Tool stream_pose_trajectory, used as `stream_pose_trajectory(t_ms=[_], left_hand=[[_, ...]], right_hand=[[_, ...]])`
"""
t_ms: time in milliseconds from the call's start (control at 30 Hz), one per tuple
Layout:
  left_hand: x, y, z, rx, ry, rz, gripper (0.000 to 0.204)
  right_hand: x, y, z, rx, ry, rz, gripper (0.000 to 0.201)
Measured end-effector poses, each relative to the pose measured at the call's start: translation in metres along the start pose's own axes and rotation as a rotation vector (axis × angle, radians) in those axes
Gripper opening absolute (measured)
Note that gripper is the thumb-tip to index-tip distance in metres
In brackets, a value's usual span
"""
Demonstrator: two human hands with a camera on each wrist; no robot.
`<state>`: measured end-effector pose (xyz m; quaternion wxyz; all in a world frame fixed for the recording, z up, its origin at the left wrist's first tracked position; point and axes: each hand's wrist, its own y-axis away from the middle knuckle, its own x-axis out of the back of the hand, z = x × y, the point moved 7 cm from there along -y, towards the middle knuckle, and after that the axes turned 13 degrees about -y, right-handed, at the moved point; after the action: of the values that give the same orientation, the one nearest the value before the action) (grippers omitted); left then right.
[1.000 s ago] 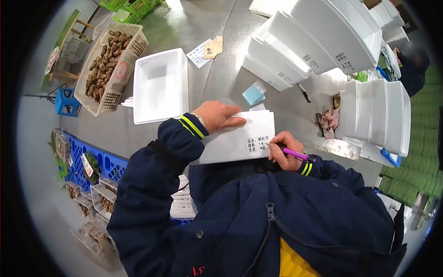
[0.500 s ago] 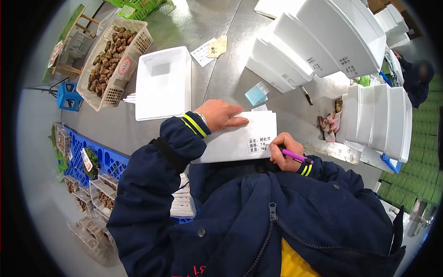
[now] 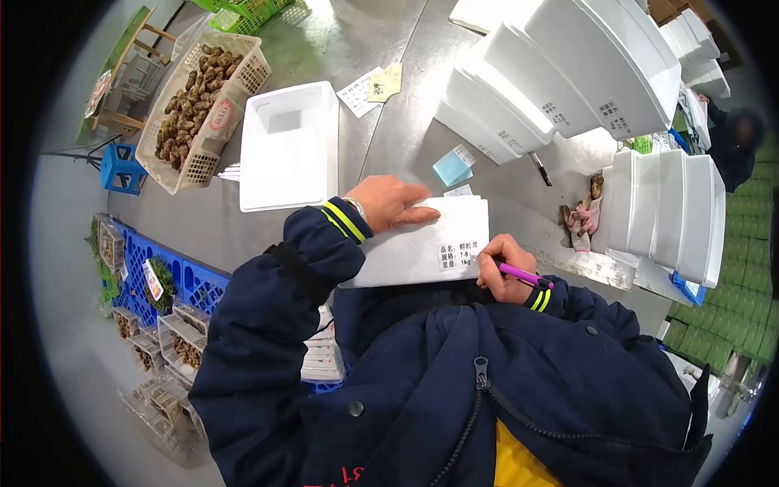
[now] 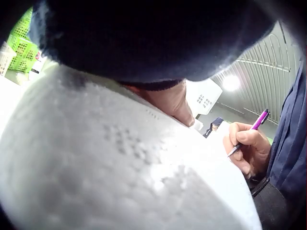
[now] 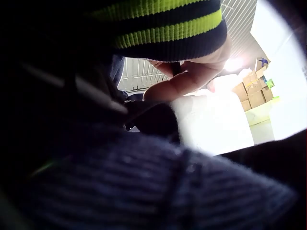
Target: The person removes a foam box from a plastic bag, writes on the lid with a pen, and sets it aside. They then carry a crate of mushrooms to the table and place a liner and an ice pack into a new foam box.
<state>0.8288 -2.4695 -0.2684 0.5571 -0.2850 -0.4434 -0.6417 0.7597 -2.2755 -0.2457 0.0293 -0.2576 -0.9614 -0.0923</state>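
Observation:
A white foam box [image 3: 406, 256] with a printed label [image 3: 458, 255] leans against the person's front in the head view. The left hand [image 3: 391, 204] grips its far edge, thumb on the labelled face, other fingers partly hidden. At the label's right side, the right hand [image 3: 506, 269] pinches a purple pen [image 3: 526, 275]. The left wrist view shows the pen [image 4: 259, 120] in the right hand [image 4: 250, 143], its dark tip at the white surface. Part of the right hand [image 5: 187, 81] appears beneath the striped cuff in the right wrist view; the pen cannot be made out there.
An empty white box [image 3: 289, 146] and a crate of brown mushrooms [image 3: 199, 105] stand at left. Stacked white boxes [image 3: 560, 73] fill the back right, more [image 3: 665, 207] at right. Papers [image 3: 453, 165], a dark marker [image 3: 540, 169] and a pinkish cloth [image 3: 581, 223] lie between.
The camera view has shifted slightly, moving the scene a little. The left hand keeps its grip on the box, and the right hand with the pen stays beside the label.

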Motion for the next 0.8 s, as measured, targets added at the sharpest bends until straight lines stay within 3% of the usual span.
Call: stream_pose_trajectory(t_ms=[133,200,800], left_hand=[[-0.0019,-0.0008,-0.0008,0.001,0.010,0.002,0.052],[-0.0018,-0.0007,-0.0015,0.010,0.010,-0.004,0.052],[0.0022,-0.0009,-0.0015,0.017,0.022,-0.003,0.054]], right_hand=[[-0.0010,0.0001,-0.0003,-0.012,0.035,-0.049,0.006],[0.0005,-0.0001,0.0004,0.000,-0.119,0.008,0.005],[0.0015,0.0000,-0.0062,0.053,-0.027,-0.015,0.005]])
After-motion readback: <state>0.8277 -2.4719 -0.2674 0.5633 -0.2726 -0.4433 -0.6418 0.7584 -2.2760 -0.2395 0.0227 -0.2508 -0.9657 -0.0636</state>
